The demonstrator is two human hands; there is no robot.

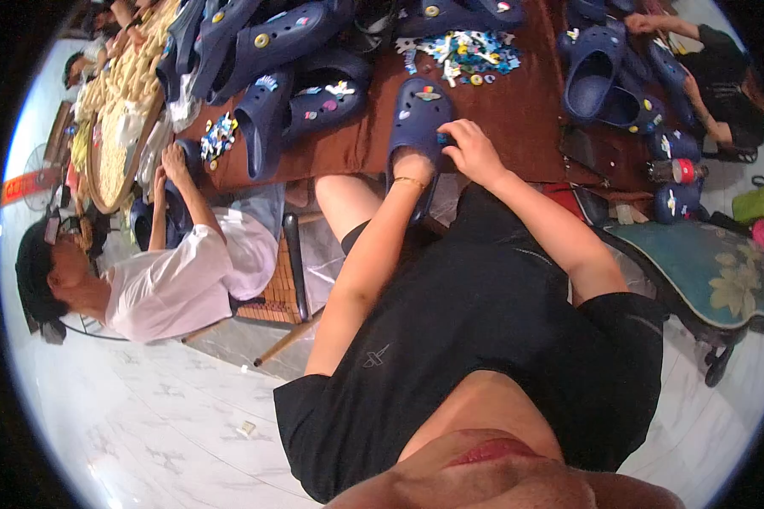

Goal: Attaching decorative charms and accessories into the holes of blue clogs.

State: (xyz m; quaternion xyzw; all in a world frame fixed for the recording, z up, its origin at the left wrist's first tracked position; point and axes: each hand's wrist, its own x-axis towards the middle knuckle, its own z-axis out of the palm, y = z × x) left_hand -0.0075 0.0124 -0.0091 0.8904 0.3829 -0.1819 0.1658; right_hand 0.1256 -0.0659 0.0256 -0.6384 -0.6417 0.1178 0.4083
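Navy clog (pixel 422 114) around left grip (pixel 412 163), beside right grip (pixel 474 154).

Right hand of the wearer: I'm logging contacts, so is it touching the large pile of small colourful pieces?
Apart. The head view shows bare brown cloth between the right hand and the colourful pile.

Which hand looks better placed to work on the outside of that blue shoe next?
Probably the right hand: it is outside the blue shoe, at its right edge, while the left hand is tucked into the opening.
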